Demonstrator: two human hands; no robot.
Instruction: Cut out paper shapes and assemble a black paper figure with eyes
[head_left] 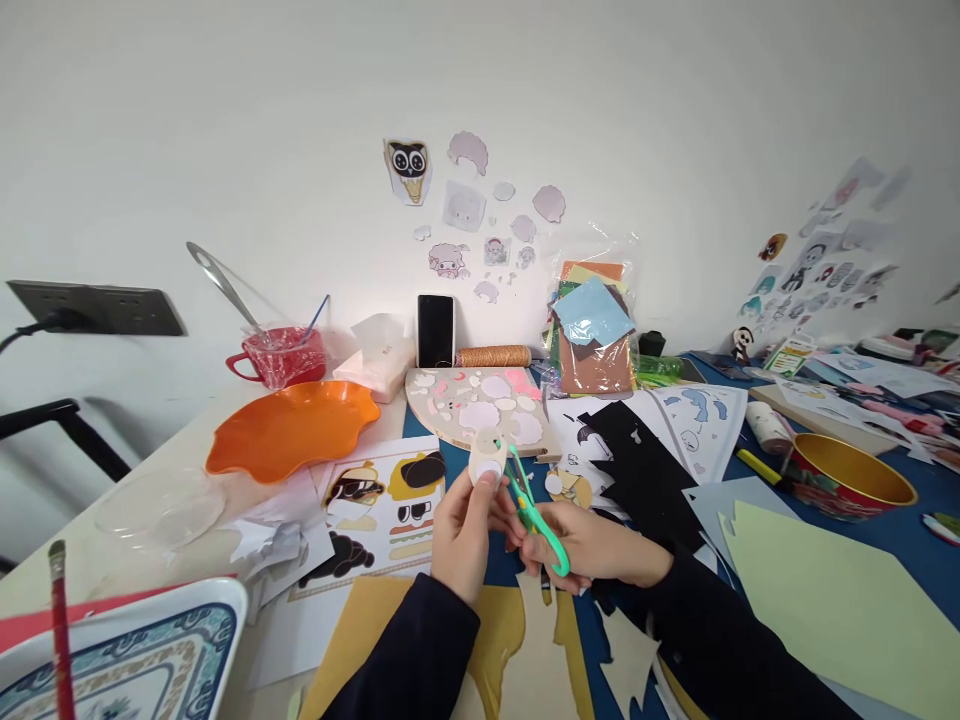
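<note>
Between the fingers of my left hand [465, 535] is a small cream paper piece [491, 447] with a white round patch on its lower part. My right hand [577, 545] grips a pair of green-handled scissors [551, 540], whose blades point up and left beside the paper. Whether the blades touch the paper, I cannot tell. Below the hands lie cut beige paper scraps [536, 650] over mustard-yellow paper [382, 620]. Just behind my hands is a board [450, 440] covered with pale paper cut-outs.
An orange dish [292, 430], a red cup [281, 358] and a patterned tray [232, 620] stand at left. Black paper [652, 480], pale green paper [825, 590] and a gold-lined bowl [847, 490] are at right. A phone [436, 330] leans against the wall behind.
</note>
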